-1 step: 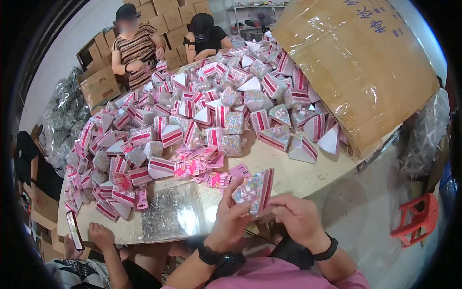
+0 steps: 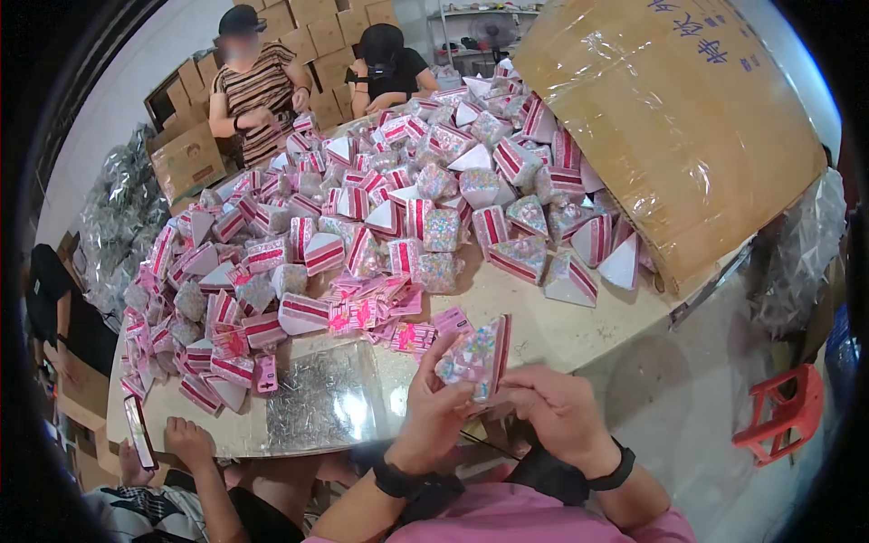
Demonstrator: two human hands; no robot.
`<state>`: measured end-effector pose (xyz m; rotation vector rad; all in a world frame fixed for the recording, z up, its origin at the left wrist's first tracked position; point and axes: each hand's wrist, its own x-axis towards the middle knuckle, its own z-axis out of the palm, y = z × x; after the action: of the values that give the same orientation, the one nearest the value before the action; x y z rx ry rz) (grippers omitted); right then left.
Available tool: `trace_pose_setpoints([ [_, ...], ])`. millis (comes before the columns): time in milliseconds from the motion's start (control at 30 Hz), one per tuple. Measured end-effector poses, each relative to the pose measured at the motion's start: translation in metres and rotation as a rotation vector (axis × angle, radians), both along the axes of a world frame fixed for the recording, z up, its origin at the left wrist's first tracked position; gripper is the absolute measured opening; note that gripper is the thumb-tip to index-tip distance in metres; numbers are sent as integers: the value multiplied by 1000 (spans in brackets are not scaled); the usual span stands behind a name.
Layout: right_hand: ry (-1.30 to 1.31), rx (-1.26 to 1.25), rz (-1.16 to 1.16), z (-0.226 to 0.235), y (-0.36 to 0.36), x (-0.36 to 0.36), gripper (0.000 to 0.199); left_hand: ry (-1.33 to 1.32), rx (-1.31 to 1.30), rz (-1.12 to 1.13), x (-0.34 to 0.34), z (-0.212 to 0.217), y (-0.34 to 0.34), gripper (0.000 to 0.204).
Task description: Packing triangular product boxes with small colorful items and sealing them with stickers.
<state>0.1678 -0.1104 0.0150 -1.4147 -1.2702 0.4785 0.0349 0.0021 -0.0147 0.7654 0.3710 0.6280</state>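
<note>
In my left hand [image 2: 427, 407] is a toy cake slice [image 2: 473, 359] in clear wrapping, with a pastel-dotted top and a pink, white and dark red layered side. My left fingers and thumb close around it, above the table's near edge. My right hand [image 2: 563, 412] is closed at the slice's lower right edge, thumb and forefinger pinched together. Whatever lies in that pinch is too small to make out. Just beyond the left hand lie pink printed cards [image 2: 415, 337]. A large heap of similar wrapped slices [image 2: 441, 231] covers most of the table [image 2: 579, 326].
A clear flat bag of small transparent pieces [image 2: 321, 398] lies left of my hands. A big cardboard box [image 2: 679, 136] tilts over the table's right side. A red stool [image 2: 780, 412] stands on the floor at right. Several people are around the table; one at left holds a phone [image 2: 138, 433].
My right hand has shifted very slightly left, and the held slice has turned a little. The heap and cards look the same.
</note>
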Motion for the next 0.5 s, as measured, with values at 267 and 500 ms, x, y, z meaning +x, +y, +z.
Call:
trace_pose_setpoints([
  [267,-221,15,17,7,16,-18,19,115,365,340,-6,-5,-1,71],
  [500,-395,145,-19,2,27,-22,18,153,458,455,-9,-10,1,70],
])
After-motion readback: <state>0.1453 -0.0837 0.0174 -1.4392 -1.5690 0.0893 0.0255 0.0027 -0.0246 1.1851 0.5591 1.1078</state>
